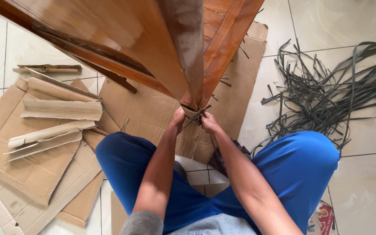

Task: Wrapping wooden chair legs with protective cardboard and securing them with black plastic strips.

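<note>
A polished brown wooden furniture piece tilts over me, its leg end pointing down toward my lap. My left hand and my right hand meet at the foot of that leg, both pinching a cardboard wrap and dark strap ends bound around it. My knees in blue trousers spread to either side as I sit low over the floor.
Flattened cardboard sheets cover the white tiled floor under the furniture. Torn corrugated strips pile at the left. A tangle of dark plastic straps lies at the right. A colourful packet sits by my right knee.
</note>
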